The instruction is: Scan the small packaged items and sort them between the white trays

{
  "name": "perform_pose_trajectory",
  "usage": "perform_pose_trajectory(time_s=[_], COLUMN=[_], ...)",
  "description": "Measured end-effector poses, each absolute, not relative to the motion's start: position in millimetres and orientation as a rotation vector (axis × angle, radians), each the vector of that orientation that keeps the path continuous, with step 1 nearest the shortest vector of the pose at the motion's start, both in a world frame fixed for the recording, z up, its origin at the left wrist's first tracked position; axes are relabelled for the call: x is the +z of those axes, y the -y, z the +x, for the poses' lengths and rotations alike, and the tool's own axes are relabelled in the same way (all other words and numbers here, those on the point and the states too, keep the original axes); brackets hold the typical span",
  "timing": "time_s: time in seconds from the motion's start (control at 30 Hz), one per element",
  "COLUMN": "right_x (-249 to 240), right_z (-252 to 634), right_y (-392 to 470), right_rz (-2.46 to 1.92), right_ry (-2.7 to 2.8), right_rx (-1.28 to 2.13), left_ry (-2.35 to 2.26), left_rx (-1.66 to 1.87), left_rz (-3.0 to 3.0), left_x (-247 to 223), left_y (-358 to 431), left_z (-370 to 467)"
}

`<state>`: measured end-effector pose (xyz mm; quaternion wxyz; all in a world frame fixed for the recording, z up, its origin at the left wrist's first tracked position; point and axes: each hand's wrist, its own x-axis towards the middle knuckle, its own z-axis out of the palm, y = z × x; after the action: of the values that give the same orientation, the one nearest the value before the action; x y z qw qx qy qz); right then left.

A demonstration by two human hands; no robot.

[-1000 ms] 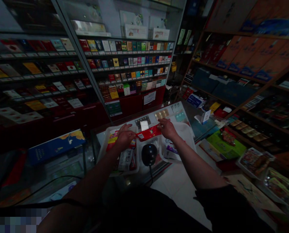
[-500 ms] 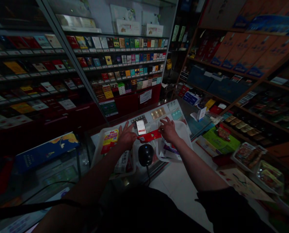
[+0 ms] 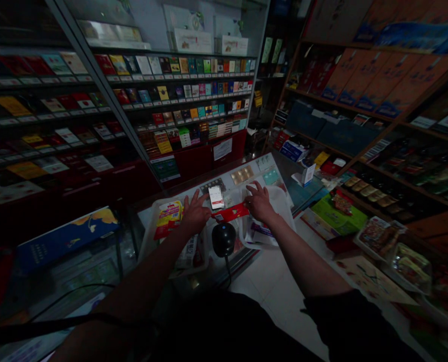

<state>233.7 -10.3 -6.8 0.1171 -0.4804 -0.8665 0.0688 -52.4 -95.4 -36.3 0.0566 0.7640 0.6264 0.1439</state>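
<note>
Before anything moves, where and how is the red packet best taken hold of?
Probably at the two short ends of the red packet, one hand from each side: it is long and narrow and stretches crosswise between the left hand and the right hand, each at one end.

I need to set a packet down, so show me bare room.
Bare: outer side of right tray, between right hand and rim; floor between counter and right arm. Crowded: left tray, holding packets; between trays, red packet, phone, black corded device.
</note>
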Motion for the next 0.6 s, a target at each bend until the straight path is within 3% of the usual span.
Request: perform_pose_trajectory(time_s=[0.6], right_x=[-19], right_z=[240], right_y=[2], right_rz=[-1.377], right_ry=[2.553], right_rx=[0.221], left_ry=[-1.95], left_rx=[0.416], left_rz=[2.219], left_x=[-38], left_y=[94], left_z=[-42])
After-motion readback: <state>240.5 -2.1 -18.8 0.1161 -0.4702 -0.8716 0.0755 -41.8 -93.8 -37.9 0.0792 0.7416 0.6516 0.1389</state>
